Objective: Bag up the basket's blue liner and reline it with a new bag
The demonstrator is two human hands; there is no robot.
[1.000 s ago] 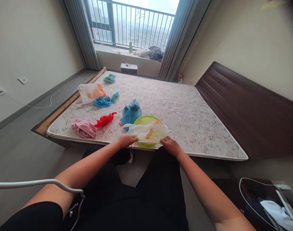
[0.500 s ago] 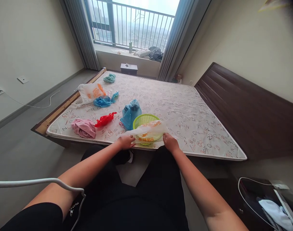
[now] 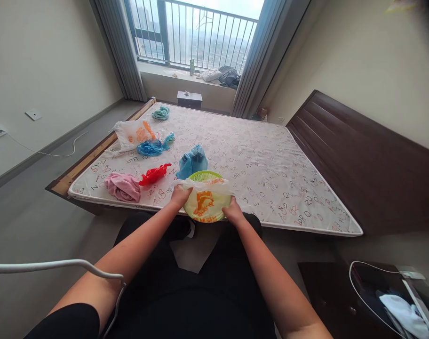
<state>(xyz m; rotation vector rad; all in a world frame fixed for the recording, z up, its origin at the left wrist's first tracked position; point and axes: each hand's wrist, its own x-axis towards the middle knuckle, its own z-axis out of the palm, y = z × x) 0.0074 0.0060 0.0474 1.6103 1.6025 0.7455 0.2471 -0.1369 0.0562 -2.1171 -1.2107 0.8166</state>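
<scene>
A white translucent plastic bag (image 3: 204, 205) with orange print is drawn over the near part of a yellow-green plastic basket (image 3: 203, 176), whose back rim shows above it. The basket is tilted toward me at the mattress edge. My left hand (image 3: 180, 196) is closed on the bag at the basket's left side. On the right side, my right hand (image 3: 233, 211) grips the bag, its fingers partly behind the rim. Whether the fingers also hold the basket through the film, I cannot tell. Just behind the basket stands a blue plastic bag (image 3: 192, 161) with dark contents.
On the mattress (image 3: 271, 165) lie a red plastic bag (image 3: 155, 174), a pink cloth (image 3: 123, 186), another blue bag (image 3: 151, 148), an orange-printed bag (image 3: 131, 134) and a green cloth (image 3: 161, 113). The headboard (image 3: 362, 155) rises on the right. A white cable (image 3: 55, 268) crosses my left arm.
The bag has been pulled over the basket's near side and spread there. Both hands have moved, the left up slightly, the right inward to the left. The basket now tilts toward me.
</scene>
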